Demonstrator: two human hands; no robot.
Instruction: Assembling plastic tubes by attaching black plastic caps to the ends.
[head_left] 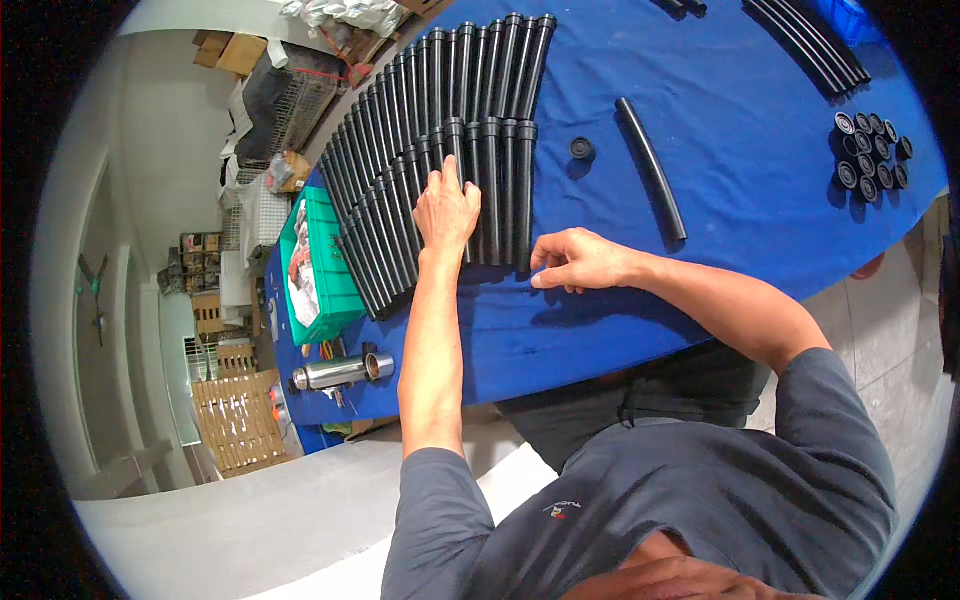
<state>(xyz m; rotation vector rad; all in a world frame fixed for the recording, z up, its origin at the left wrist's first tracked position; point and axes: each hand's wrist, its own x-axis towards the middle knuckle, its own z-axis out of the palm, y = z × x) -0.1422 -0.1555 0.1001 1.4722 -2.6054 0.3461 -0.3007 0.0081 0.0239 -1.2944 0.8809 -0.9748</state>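
Observation:
Two rows of black tubes with capped far ends lie side by side on the blue cloth. My left hand rests on top of the nearer row, its index finger stretched along one tube toward the cap. Beside the near end of the rightmost tube is my right hand, fingers loosely bent and thumb apart, with nothing visible in it. Whether its fingertips touch that tube I cannot tell. A loose black cap and a single black tube lie to the right of the rows.
Several round black caps are grouped at the far right, below a bundle of tubes. At the left stand a green bin and a shiny metal cylinder. The blue table cloth curves past my body.

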